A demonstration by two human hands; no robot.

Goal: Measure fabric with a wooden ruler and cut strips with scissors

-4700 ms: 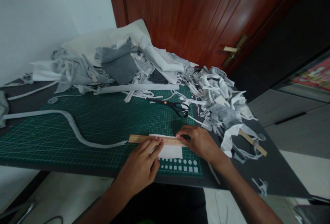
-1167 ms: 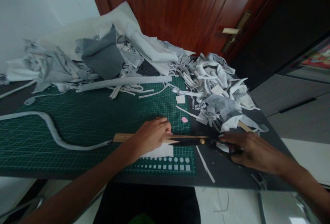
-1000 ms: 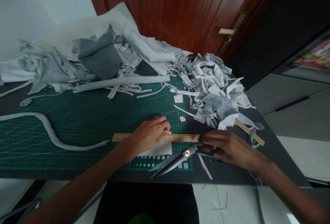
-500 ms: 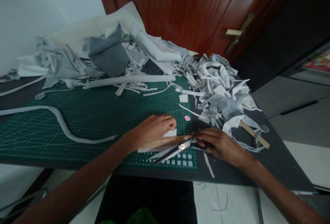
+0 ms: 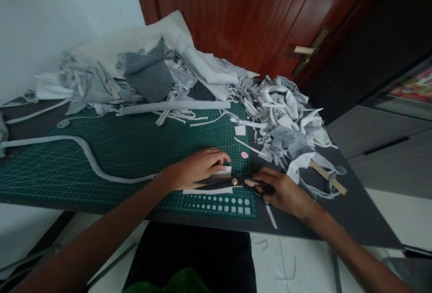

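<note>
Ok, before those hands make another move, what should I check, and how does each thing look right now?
1. Right hand on the handles of the scissors: ok.
2. Left hand well away from the blades: not ok, it lies close beside them.
3. Wooden ruler lined up with the white piece: cannot tell, mostly covered.
4. White piece over the green cutting mat: ok.
5. Pink scrap apart from the scissors: ok.
</note>
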